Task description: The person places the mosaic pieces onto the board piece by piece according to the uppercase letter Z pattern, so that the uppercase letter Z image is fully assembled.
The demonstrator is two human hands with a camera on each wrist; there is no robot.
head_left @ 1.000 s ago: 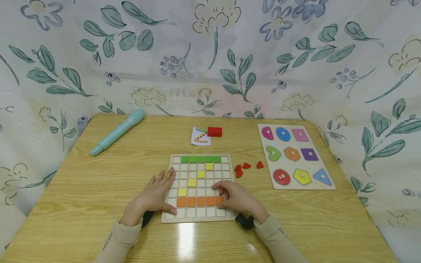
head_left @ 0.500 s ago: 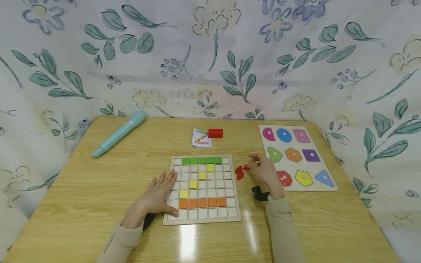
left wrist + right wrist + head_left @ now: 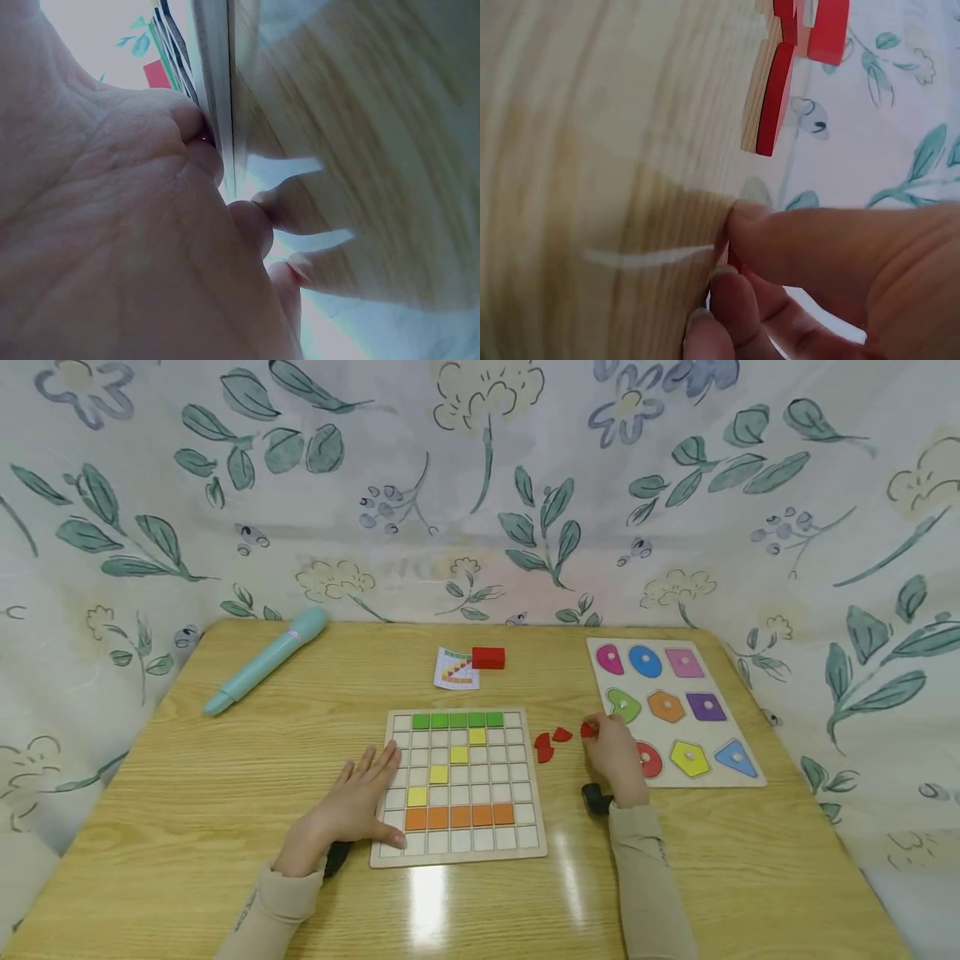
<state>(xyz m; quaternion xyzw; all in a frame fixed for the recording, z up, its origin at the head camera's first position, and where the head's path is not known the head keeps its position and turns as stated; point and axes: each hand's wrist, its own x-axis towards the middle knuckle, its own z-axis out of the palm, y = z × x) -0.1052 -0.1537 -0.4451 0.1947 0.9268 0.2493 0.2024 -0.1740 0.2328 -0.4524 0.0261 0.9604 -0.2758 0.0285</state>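
Observation:
My left hand [image 3: 348, 806] rests with spread fingers on the left edge of a wooden grid board [image 3: 480, 842]. Green squares [image 3: 458, 721] fill much of the board's top row, yellow squares [image 3: 438, 774] step diagonally, and orange squares [image 3: 460, 817] line a lower row. Right of the board, my right hand [image 3: 617, 756] pinches a red wedge-shaped piece [image 3: 587, 730] between thumb and fingers, low at the tabletop. In the right wrist view the fingers mostly hide this piece [image 3: 735, 259]. Another red wedge [image 3: 562, 735] lies just left of it, beside two more red pieces [image 3: 543, 748].
A shape puzzle board [image 3: 723, 778] with knobbed pieces lies at the right, close to my right hand. Behind the grid board are a small pattern card [image 3: 453, 672] and a red block [image 3: 488, 658]. A teal microphone-shaped object [image 3: 266, 662] lies at the back left.
My right hand has left the grid board, moved right past the nearer red pieces, and taken hold of the farthest wedge. My left hand has stayed on the board's edge.

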